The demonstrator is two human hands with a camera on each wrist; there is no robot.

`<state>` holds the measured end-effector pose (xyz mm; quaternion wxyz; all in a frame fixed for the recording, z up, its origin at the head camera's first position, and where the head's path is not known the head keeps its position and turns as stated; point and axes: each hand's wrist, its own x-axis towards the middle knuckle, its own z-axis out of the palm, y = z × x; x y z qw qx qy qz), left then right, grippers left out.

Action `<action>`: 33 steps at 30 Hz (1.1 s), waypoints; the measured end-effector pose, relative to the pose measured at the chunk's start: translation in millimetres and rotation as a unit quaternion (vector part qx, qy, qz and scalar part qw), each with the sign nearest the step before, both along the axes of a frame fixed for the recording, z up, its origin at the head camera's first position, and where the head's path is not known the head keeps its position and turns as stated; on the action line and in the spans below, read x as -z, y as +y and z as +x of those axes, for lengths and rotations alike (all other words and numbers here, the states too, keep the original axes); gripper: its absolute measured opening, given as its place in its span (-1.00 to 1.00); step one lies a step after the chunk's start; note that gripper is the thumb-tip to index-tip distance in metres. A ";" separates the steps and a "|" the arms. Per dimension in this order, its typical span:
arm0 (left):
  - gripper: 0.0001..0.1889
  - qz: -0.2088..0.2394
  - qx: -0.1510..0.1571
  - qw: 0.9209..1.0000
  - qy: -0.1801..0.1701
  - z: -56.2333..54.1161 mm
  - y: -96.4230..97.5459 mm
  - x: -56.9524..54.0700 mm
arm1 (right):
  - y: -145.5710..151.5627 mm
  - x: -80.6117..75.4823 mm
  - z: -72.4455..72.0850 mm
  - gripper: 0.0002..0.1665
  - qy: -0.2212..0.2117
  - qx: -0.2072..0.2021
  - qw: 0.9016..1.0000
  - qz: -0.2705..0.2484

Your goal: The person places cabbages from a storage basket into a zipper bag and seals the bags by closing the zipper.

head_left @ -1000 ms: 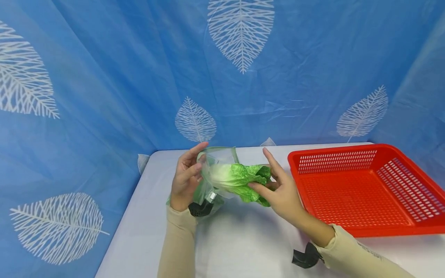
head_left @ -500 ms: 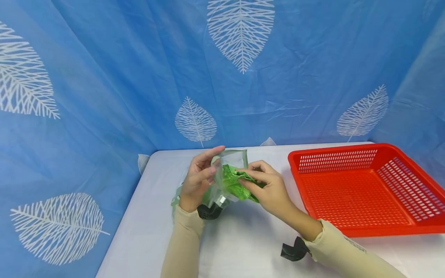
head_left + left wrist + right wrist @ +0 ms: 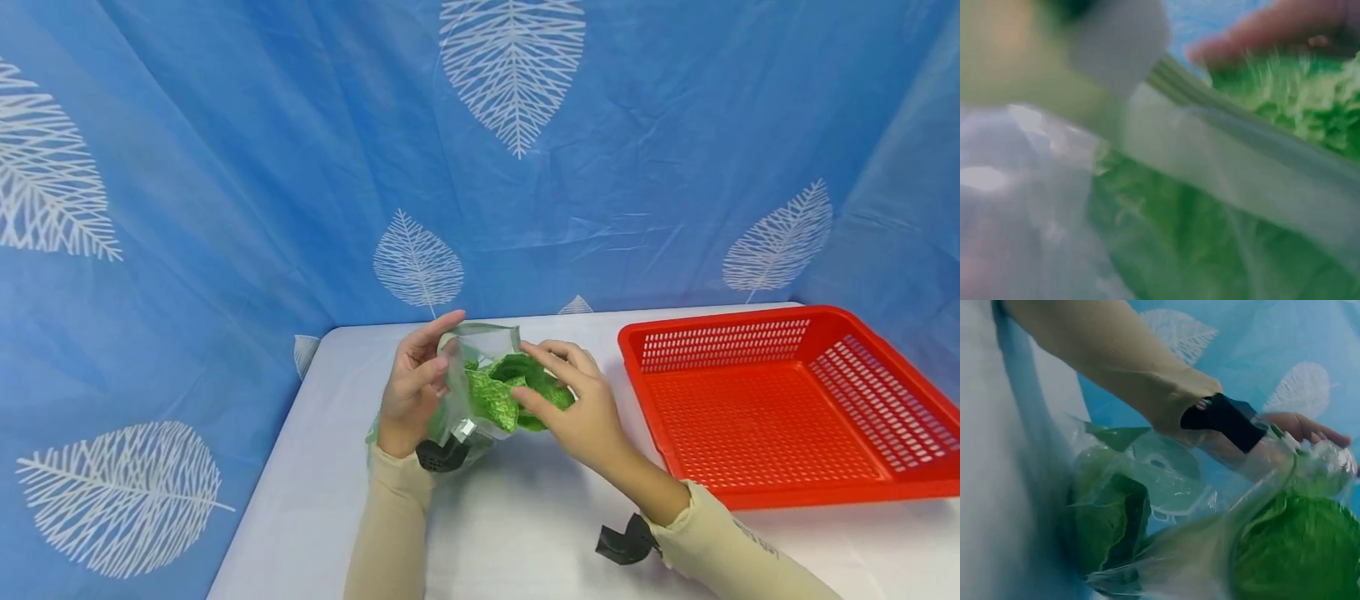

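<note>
A head of napa cabbage, probably artificial, sits with its leafy end at the mouth of a clear bag with a green zip edge. My left hand holds the bag's rim between thumb and fingers. My right hand grips the outer leaves, its thumb and forefinger spread along them. In the right wrist view the pale stem shows through the plastic, and another dark green leafy piece lies deeper in the bag. The left wrist view is blurred, with green leaves behind the plastic.
A red perforated basket stands at the right of the white table. A blue curtain with white leaf prints hangs behind and to the left. Black camera mounts project from both wrists.
The cabbage has moved left into the bag, so its white stem no longer shows outside. My right hand has followed it left, and its thumb and forefinger have spread apart since half a second ago.
</note>
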<state>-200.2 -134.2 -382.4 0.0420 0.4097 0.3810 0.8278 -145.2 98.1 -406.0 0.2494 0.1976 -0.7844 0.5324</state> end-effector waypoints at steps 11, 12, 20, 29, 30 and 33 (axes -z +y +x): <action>-0.50 0.103 0.016 0.993 -0.054 8.4 -10.5 -5.1 | -12.9 57.1 6.7 -0.38 -0.172 0.058 0.951 -0.250; -0.49 0.113 0.028 0.992 -0.052 7.5 -9.9 -5.5 | -17.5 60.3 6.9 -0.32 -0.177 0.057 0.950 -0.252; -0.50 0.161 0.074 0.983 -0.054 8.7 -7.1 -0.1 | -52.3 54.2 18.5 0.04 -0.128 0.014 0.951 -0.281; -0.51 0.154 0.054 0.985 -0.053 6.8 -9.4 2.4 | -54.4 55.2 3.2 0.03 -0.202 -0.021 0.940 -0.275; -0.51 0.147 0.046 0.987 -0.052 6.9 -10.5 1.8 | -53.2 54.5 1.4 0.07 -0.191 -0.019 0.943 -0.271; -0.50 0.140 0.024 0.989 -0.040 7.9 -18.3 -2.8 | -48.2 44.3 -4.8 0.22 -0.121 -0.006 0.966 -0.230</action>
